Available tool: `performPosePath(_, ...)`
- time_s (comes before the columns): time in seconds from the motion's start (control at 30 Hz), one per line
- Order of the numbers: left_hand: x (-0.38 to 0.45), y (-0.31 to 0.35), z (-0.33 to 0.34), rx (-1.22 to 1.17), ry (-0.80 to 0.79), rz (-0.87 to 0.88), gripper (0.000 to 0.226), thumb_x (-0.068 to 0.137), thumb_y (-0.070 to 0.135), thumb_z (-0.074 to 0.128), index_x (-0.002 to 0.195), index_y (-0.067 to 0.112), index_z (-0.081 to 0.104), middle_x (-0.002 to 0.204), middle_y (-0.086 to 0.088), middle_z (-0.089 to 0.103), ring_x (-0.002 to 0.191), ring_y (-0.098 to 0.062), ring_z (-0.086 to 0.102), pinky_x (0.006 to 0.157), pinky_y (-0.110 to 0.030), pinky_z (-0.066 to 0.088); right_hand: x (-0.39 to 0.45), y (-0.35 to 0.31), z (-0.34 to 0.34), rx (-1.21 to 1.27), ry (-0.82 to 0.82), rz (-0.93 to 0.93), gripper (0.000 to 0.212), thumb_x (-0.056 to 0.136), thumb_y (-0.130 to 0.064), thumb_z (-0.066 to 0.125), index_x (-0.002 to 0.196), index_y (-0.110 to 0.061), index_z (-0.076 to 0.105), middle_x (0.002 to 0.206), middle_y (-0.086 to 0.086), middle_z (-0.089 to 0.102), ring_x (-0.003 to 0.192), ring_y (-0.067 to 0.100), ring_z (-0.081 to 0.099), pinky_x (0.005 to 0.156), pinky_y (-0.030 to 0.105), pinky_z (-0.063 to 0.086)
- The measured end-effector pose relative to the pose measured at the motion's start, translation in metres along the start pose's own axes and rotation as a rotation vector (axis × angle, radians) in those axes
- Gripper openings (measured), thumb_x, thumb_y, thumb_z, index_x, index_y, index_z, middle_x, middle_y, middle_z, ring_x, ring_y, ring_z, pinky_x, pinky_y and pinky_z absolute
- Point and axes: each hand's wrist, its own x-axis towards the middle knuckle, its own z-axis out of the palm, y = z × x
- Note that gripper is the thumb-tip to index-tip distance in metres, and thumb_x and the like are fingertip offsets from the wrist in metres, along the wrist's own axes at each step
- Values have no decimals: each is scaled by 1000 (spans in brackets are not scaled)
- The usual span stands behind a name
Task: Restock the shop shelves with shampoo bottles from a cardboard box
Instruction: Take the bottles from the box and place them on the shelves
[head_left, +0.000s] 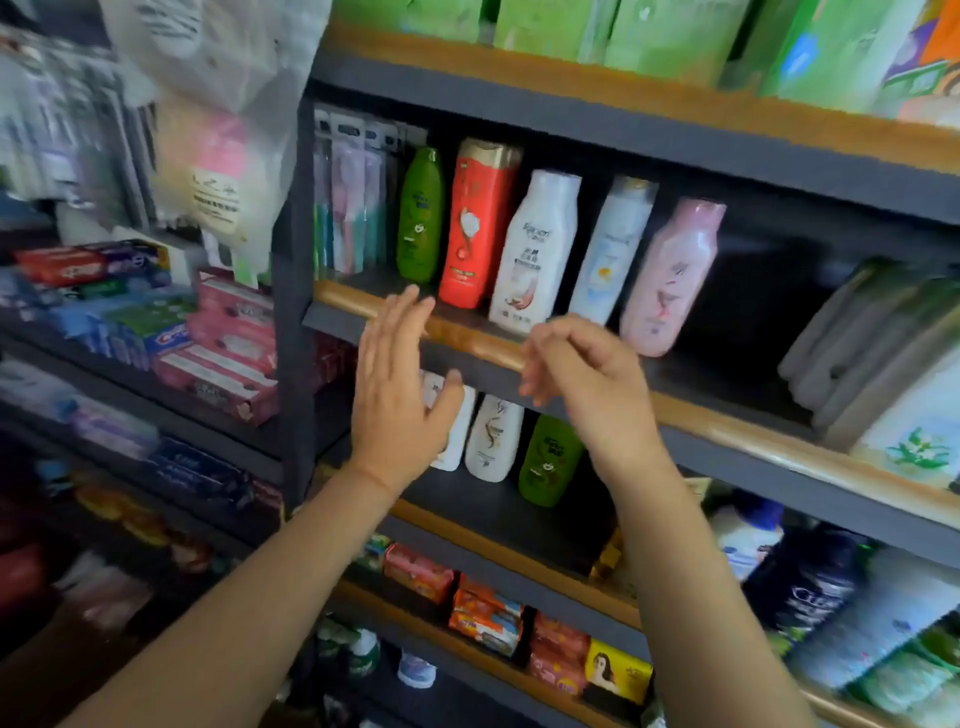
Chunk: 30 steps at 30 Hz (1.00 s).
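My left hand (400, 395) raised before shelf edge (467, 338), fingers straight, spread, holding nothing. My right hand (587, 379) beside it, fingers loosely curled, empty, apart from bottles. Five bottles stand on middle shelf: green (421, 215), red (480, 223), white (537, 254), pale blue (610, 249), pink (670, 278), tilted in row. Lower shelf, behind my hands: more bottles, two white (493, 439), one green (550, 460). Toothbrushes (348, 208) left of green bottle. Box not in view.

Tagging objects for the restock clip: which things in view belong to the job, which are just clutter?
Job: green bottle, red bottle, white bottle, pale blue bottle, pink bottle, shelf rail, left hand, right hand.

Clutter: toothbrushes, toothpaste boxes, soap bars.
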Motion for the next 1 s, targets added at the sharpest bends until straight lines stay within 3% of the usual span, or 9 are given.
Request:
performPosePath(0.17, -144, -125, -86, 242, -68, -696, 68, 93, 13, 64, 153, 14, 30, 161, -3, 25, 149, -22, 23, 118, -40, 32, -63, 109, 149, 79, -523, 425, 25, 100, -16, 55, 83, -4, 69, 72, 12, 66, 62, 19, 63, 60, 29, 52)
performPosePath(0.27, -256, -182, -153, 345, -163, -1111, 58, 95, 15, 61, 147, 9, 36, 152, -12, 37, 139, -30, 39, 109, -43, 41, -123, 187, 244, 49, -751, 727, 26, 101, -19, 54, 84, -4, 67, 76, 9, 66, 62, 17, 63, 62, 28, 52)
performPosePath(0.4, -372, -224, -228, 506, -310, -1450, 51, 95, 20, 60, 143, 10, 44, 143, -11, 49, 137, -28, 40, 118, -44, 26, -211, 265, 353, -20, -920, 984, 25, 101, -18, 52, 79, -14, 64, 75, 6, 67, 58, 14, 63, 57, 25, 51)
performPosePath(0.57, -486, -267, -290, 709, -614, -1526, 62, 94, 33, 59, 149, 14, 38, 158, -9, 33, 151, -29, 17, 122, -45, 10, -300, 328, 448, -181, -1066, 1173, 25, 102, -20, 47, 83, -15, 61, 74, 3, 62, 53, 10, 59, 49, 22, 48)
performPosePath(0.77, -562, -311, -323, 760, -776, -1288, 73, 95, 56, 48, 156, 23, 27, 167, -6, 11, 153, -32, 2, 122, -50, 6, -364, 405, 518, -424, -1083, 1286, 14, 101, -17, 47, 103, -10, 58, 91, 12, 59, 67, 16, 53, 61, 30, 46)
performPosePath(0.83, -579, -318, -322, 779, -769, -1234, 74, 92, 62, 37, 157, 26, 26, 167, -6, 10, 153, -34, 2, 121, -53, 8, -382, 420, 534, -460, -1179, 1234, 26, 101, -17, 49, 121, -3, 58, 109, 18, 60, 84, 22, 57, 77, 39, 50)
performPosePath(0.9, -594, -322, -318, 791, -744, -1198, 76, 91, 62, 33, 157, 26, 24, 167, -6, 9, 153, -34, 1, 121, -54, 7, -399, 435, 548, -466, -1246, 1067, 43, 101, -13, 49, 142, -3, 45, 145, 8, 46, 128, 23, 47, 108, 30, 33)
performPosePath(0.97, -604, -325, -316, 794, -727, -1180, 75, 92, 62, 34, 157, 27, 21, 167, -6, 7, 153, -34, -1, 121, -53, 6, -417, 446, 560, -441, -1242, 969, 60, 101, -18, 50, 154, -9, 24, 155, -5, 19, 146, 14, 17, 113, 15, 12)
performPosePath(1.0, -608, -325, -316, 803, -716, -1170, 75, 93, 62, 34, 158, 27, 21, 167, -6, 7, 153, -34, -1, 121, -53, 6, -427, 453, 565, -432, -1211, 1023, 63, 101, -25, 51, 155, -12, 21, 157, -3, 21, 147, 16, 19, 112, 17, 16)
